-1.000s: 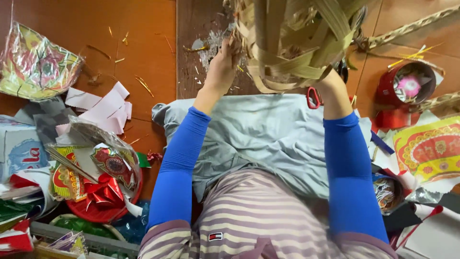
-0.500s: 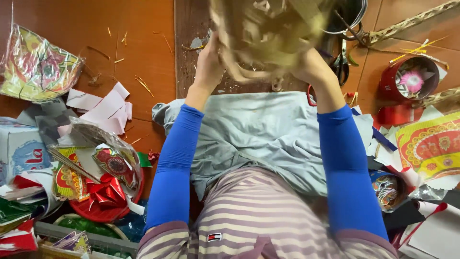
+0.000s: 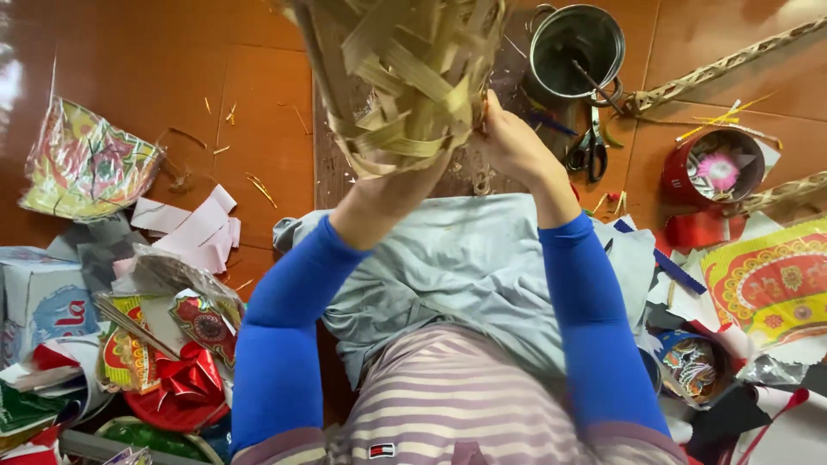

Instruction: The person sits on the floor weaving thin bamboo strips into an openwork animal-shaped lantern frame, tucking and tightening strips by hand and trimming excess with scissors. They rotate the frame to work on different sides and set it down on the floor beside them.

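Both hands hold up the basket (image 3: 405, 77): right hand (image 3: 512, 142) grips its rim, left hand (image 3: 405, 185) is hidden under it, grip unclear. Woven strips look light, springy; hold the rim.

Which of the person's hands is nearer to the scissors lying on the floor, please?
The right hand, gripping the woven bamboo basket's right edge, is just left of the scissors. The left hand is mostly hidden behind the basket, farther left.
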